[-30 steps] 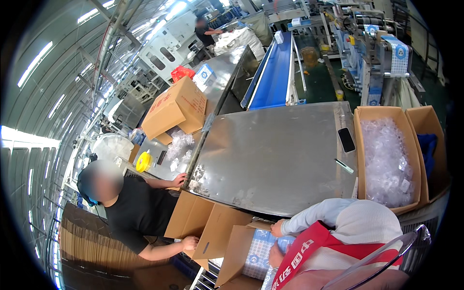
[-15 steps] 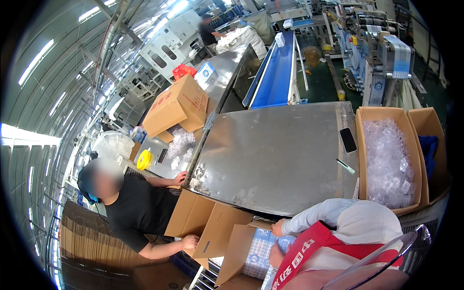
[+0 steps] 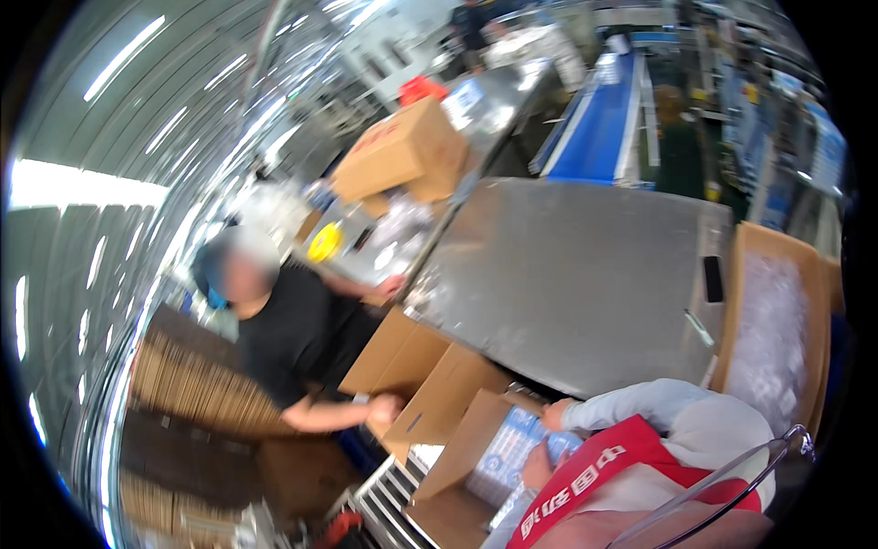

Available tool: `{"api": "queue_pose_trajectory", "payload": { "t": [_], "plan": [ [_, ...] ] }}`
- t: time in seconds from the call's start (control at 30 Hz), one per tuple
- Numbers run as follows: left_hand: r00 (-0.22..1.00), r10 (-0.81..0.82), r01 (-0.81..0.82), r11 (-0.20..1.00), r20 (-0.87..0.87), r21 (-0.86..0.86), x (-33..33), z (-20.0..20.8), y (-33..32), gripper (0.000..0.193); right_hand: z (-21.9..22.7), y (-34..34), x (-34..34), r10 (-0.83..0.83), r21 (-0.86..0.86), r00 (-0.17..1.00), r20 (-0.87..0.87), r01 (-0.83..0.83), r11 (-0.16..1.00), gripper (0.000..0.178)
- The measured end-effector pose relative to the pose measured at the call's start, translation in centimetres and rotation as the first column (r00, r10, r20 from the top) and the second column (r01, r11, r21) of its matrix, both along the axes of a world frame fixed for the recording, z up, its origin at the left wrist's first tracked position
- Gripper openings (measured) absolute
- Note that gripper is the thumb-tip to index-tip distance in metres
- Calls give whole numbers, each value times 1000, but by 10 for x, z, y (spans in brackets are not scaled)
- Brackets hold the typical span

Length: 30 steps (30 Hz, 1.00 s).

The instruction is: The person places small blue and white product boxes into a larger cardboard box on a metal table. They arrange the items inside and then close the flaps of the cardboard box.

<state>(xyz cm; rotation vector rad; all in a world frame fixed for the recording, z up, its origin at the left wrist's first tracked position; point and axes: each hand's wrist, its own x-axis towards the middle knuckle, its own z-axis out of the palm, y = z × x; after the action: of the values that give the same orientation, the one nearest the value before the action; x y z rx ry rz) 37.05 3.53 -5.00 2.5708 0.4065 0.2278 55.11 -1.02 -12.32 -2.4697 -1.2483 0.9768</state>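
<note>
At the lower centre, the left hand and right hand sit beside a blue package in an open carton; blur hides whether either grips. Farther off, a steel table fills the centre, a blue conveyor the upper right.

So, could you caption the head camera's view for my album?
Left hand and right hand at blue-and-white packs in an open cardboard box, beside a metal-topped table.
</note>
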Motion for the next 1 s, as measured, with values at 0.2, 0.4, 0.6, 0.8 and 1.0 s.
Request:
{"api": "queue_pose_trajectory", "payload": {
  "t": [0.2,0.4,0.6,0.8,1.0],
  "plan": [
    [998,-57,54,994,-32,-91,-3,10,10,65,5,5,-1,-71,5,997,9,71,997,55],
    [998,-46,42,996,-38,-83,-9,3,9,65,6,5,-4,-68,18,997,30,68,998,54],
    [998,-37,35,998,-40,-55,-9,-14,10,66,4,3,-4,-83,-8,996,12,83,996,53],
    [999,-22,20,998,26,62,-8,-16,11,69,17,0,-2,-118,17,992,-44,119,993,62],
    [991,7,-7,1000,-136,-2,-5,-11,6,74,9,6,-4,-71,17,996,-54,72,997,56]
  ]
}}
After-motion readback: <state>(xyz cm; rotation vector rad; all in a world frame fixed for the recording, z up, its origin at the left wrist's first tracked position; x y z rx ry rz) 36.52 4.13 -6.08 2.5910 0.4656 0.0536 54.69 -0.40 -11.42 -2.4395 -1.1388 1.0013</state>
